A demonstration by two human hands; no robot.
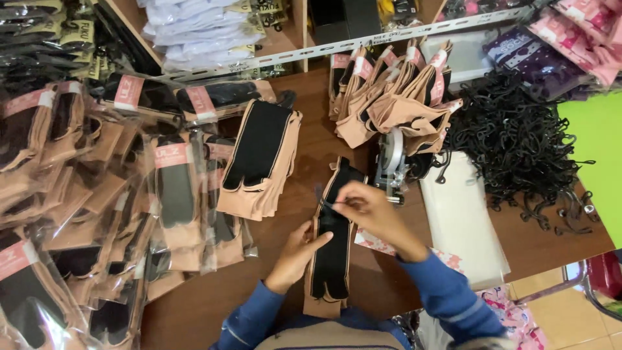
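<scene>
A pair of tan socks with black soles [329, 259] lies lengthwise on the brown table in front of me. My left hand [299, 253] presses on its left edge near the middle, thumb on the black part. My right hand [366, 206] hovers over the upper part of the pair, fingers pinched on a small thin item that I cannot make out. Both arms wear blue sleeves.
A loose stack of the same socks [262, 159] lies to the left, bagged pairs [97, 214] cover the far left. More banded pairs [389, 91], a tape dispenser [392, 162], clear bags [460, 217] and a heap of black hooks [518, 142] lie right.
</scene>
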